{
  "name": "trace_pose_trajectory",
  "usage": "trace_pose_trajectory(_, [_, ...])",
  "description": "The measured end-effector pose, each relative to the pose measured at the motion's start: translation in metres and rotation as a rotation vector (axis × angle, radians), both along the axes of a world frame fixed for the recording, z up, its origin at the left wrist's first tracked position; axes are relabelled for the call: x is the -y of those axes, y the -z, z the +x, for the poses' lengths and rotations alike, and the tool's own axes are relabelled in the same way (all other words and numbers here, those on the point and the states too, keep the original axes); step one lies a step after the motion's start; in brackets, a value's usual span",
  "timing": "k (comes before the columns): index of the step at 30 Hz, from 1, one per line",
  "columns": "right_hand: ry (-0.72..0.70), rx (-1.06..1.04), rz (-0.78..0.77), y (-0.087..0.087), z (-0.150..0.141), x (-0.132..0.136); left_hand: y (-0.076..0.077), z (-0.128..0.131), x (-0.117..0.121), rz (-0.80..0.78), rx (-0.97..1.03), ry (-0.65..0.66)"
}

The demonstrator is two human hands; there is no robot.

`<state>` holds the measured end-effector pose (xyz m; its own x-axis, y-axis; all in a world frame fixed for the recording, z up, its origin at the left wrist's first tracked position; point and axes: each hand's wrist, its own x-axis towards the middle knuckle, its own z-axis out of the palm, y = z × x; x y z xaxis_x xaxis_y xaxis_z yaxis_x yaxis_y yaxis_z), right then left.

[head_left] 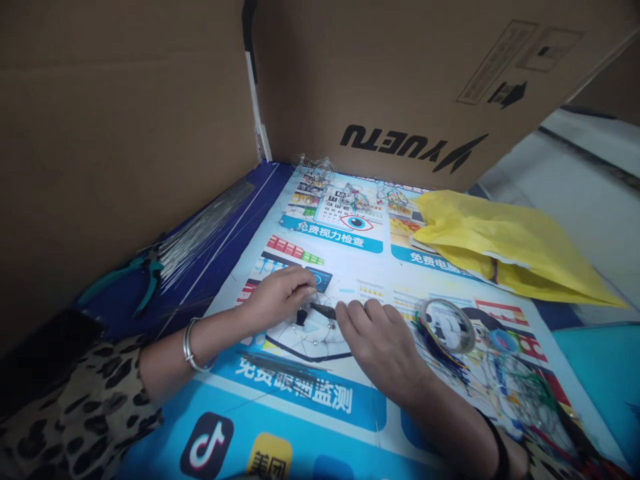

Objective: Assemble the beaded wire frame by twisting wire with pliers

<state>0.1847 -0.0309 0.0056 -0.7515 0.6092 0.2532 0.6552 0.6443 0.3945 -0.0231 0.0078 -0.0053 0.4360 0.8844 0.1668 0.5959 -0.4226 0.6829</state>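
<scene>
- Wirework (315,342), thin and beaded, over the printed surface (345,273), between left hand (280,293) and right hand (373,340).
- Likely trouble: dark tool (324,311) skids off such fine wire and jabs the left fingertips, just beside its tip. Too hard a squeeze could kink a strand.
- Left: fingers curled, appear pinched on the wirework's upper part.
- Right: clenched round the dark tool, tip toward the left fingers.
- Loose wires (285,365) nearer the wearer; a trailing end may snag them.
- Teal pliers (150,287) well apart, far left, untouched.

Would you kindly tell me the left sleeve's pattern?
The left sleeve has leopard spots, in the head view.
</scene>
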Motion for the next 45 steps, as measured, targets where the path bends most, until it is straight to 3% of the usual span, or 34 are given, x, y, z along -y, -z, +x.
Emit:
trace_pose_trajectory(5, [-0.015, -0.024, 0.016, 0.003, 0.005, -0.001, 0.006, 0.0, -0.002, -0.037, -0.01, -0.074])
trace_pose_trajectory(18, [-0.089, -0.043, 0.057, 0.001, 0.009, -0.003, 0.006, 0.002, -0.001, -0.024, -0.083, -0.098])
trace_pose_trajectory(28, [-0.037, -0.005, 0.05, -0.003, 0.003, -0.001, 0.003, 0.004, 0.002, -0.047, -0.085, -0.133])
trace_pose_trajectory(39, [0.041, 0.001, 0.058, 0.0, -0.004, 0.01, 0.007, 0.003, 0.013, 0.184, -0.199, -0.059])
trace_pose_trajectory(45, [0.089, -0.005, 0.044, 0.001, -0.006, 0.012, 0.008, 0.0, 0.017, 0.266, -0.144, -0.031])
